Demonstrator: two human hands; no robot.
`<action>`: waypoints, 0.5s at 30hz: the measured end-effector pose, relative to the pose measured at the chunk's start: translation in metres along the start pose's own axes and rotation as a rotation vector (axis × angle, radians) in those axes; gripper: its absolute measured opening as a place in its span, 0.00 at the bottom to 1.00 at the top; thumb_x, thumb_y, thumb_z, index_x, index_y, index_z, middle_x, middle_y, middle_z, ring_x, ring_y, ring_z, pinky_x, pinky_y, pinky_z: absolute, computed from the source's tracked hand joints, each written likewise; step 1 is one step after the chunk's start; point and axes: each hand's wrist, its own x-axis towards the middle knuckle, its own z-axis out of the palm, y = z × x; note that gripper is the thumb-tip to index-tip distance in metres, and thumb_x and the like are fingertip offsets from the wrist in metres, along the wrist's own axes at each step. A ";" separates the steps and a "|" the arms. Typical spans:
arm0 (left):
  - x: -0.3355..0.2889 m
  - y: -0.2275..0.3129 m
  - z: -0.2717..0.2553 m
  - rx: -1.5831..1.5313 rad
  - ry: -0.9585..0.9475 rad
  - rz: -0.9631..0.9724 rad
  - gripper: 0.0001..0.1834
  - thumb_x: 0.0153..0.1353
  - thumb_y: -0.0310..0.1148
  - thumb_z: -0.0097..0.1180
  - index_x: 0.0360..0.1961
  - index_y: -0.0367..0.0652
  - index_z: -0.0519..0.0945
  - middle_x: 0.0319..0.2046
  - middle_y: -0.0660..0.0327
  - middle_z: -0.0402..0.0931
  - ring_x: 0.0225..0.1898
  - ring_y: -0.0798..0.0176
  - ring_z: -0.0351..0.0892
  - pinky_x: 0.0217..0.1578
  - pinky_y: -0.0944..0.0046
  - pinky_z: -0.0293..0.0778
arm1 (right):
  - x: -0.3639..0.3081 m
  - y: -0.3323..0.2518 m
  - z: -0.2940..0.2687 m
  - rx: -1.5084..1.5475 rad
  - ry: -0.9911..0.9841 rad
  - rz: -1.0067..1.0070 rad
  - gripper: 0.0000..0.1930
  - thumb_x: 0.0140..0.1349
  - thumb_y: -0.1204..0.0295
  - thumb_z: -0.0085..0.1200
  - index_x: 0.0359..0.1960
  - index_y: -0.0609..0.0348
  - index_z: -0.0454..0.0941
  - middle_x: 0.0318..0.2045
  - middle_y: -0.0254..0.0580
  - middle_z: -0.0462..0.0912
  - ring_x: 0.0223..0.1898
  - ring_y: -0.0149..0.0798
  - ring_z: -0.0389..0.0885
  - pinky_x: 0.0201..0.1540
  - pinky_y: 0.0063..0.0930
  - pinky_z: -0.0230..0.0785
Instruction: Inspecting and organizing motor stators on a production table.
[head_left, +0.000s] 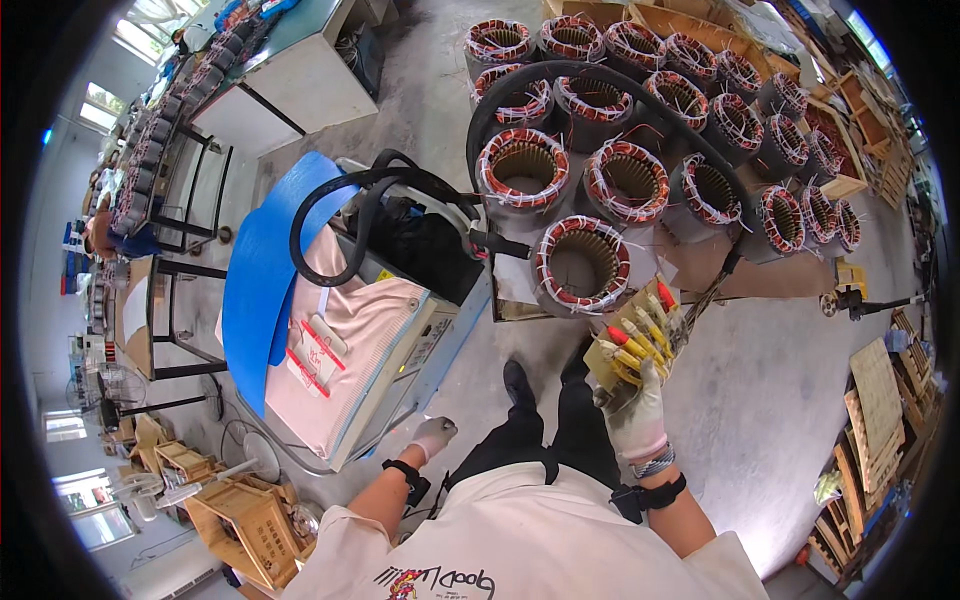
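My right hand (pixel 636 418), in a pale glove, is closed around the lower end of a board of red and yellow test clips (pixel 640 340). Thin leads run from the board's upper side toward a thick black cable (pixel 735 258). Just beyond the board stands a motor stator (pixel 582 265) with red windings and white lacing. My left hand (pixel 435 437), also gloved, hangs at my side with its fingers curled and nothing visible in them. It is nearest to the test machine (pixel 405 350), whose top is partly under a pink cloth (pixel 345 300).
Several more stators (pixel 625 180) stand in rows ahead and to the right. The black cable arches over them. A blue sheet (pixel 262 270) lies on the machine's left side. Wooden crates (pixel 240 525) sit at lower left, and pallets (pixel 870 410) lean at far right.
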 end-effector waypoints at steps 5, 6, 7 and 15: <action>-0.008 0.006 -0.004 0.017 0.080 0.060 0.23 0.62 0.48 0.55 0.45 0.41 0.86 0.36 0.48 0.86 0.39 0.48 0.86 0.43 0.55 0.78 | -0.002 0.000 0.000 0.004 -0.004 0.003 0.30 0.71 0.43 0.50 0.63 0.53 0.72 0.47 0.41 0.84 0.36 0.37 0.84 0.36 0.31 0.77; -0.007 0.008 -0.006 0.019 0.043 0.036 0.23 0.62 0.49 0.54 0.46 0.41 0.85 0.40 0.46 0.85 0.44 0.45 0.84 0.47 0.53 0.77 | -0.002 0.000 -0.001 0.009 -0.002 0.006 0.30 0.71 0.43 0.50 0.63 0.53 0.72 0.47 0.41 0.84 0.36 0.37 0.84 0.36 0.31 0.77; -0.007 0.010 -0.007 0.020 0.005 0.012 0.23 0.62 0.49 0.54 0.48 0.42 0.85 0.44 0.45 0.84 0.49 0.42 0.83 0.52 0.51 0.76 | -0.002 -0.001 -0.001 0.014 0.000 0.008 0.30 0.71 0.43 0.50 0.63 0.53 0.72 0.47 0.41 0.84 0.36 0.37 0.84 0.35 0.31 0.77; -0.004 0.009 -0.007 0.028 0.034 0.041 0.23 0.62 0.48 0.54 0.46 0.41 0.85 0.40 0.46 0.85 0.43 0.46 0.85 0.47 0.53 0.77 | -0.001 -0.001 0.001 0.019 0.014 -0.008 0.30 0.71 0.44 0.50 0.63 0.53 0.71 0.47 0.41 0.84 0.37 0.36 0.84 0.35 0.30 0.78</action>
